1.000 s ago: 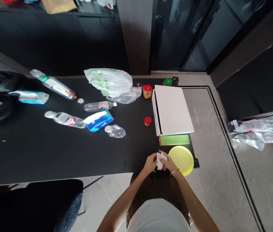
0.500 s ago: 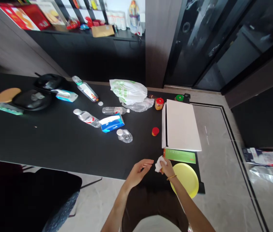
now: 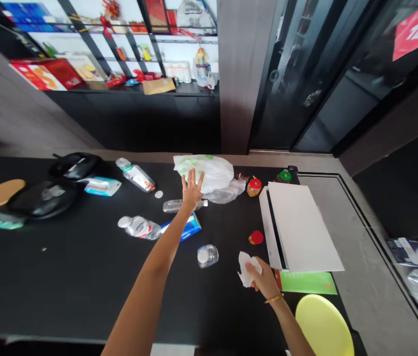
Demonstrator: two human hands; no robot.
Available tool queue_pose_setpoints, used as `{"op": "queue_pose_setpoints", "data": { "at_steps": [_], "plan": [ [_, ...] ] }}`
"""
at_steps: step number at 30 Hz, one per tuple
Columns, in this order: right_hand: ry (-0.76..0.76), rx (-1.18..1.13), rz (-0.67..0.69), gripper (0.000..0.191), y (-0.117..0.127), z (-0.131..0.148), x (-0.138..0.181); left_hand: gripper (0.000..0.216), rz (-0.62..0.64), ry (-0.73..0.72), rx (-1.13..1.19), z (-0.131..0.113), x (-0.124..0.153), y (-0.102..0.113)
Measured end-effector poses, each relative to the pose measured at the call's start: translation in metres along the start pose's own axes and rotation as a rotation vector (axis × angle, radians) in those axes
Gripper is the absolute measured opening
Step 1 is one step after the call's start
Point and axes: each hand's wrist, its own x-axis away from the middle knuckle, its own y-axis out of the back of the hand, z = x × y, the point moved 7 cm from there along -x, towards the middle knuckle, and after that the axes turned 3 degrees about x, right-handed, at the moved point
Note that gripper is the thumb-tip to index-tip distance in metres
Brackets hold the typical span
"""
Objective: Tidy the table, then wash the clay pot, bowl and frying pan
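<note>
My left hand (image 3: 192, 191) is stretched far forward with its fingers spread, over the near edge of a white plastic bag (image 3: 216, 173) with green print. Whether it touches the bag I cannot tell. Under its wrist lies a clear plastic bottle (image 3: 173, 206), and my forearm partly covers a blue tissue pack (image 3: 191, 227). My right hand (image 3: 264, 279) is closed round a crumpled white tissue (image 3: 246, 267) near the table's right side. A red-lidded jar (image 3: 256, 238) stands just beyond it, and a small bottle (image 3: 208, 256) is to its left.
A white box (image 3: 301, 227) lies at the right on the black table (image 3: 83, 277), with a green packet (image 3: 308, 283) and a yellow plate (image 3: 323, 326) nearer me. More bottles (image 3: 140, 227), black bags (image 3: 42, 198) and a jar (image 3: 254, 187) stand around.
My left hand has gone from beside my right hand forward to the plastic bag, its fingers now spread. The right hand still grips the tissue. The view has tilted upward.
</note>
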Motion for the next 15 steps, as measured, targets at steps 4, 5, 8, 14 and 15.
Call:
{"op": "queue_pose_setpoints", "data": {
  "at_steps": [4,5,8,14,15],
  "plan": [
    [0.064,0.240,-0.149,0.021,-0.019,-0.004,-0.017,0.040,0.045,-0.150,0.108,0.010,-0.048,-0.036],
    [0.049,0.277,-0.158,0.018,-0.026,-0.010,-0.022,0.032,0.015,-0.146,0.149,0.014,-0.057,-0.035],
    [-0.111,0.254,-0.106,0.012,-0.047,-0.038,-0.036,0.026,-0.159,-0.084,0.255,0.026,-0.080,-0.003],
    [-0.043,0.193,-0.115,0.065,-0.058,-0.041,-0.053,0.026,-0.714,-0.040,0.544,0.034,-0.069,0.153],
    [0.008,0.207,-0.160,0.068,-0.052,-0.036,-0.053,0.029,-0.793,-0.037,0.600,0.035,-0.059,0.176]
  ]
}}
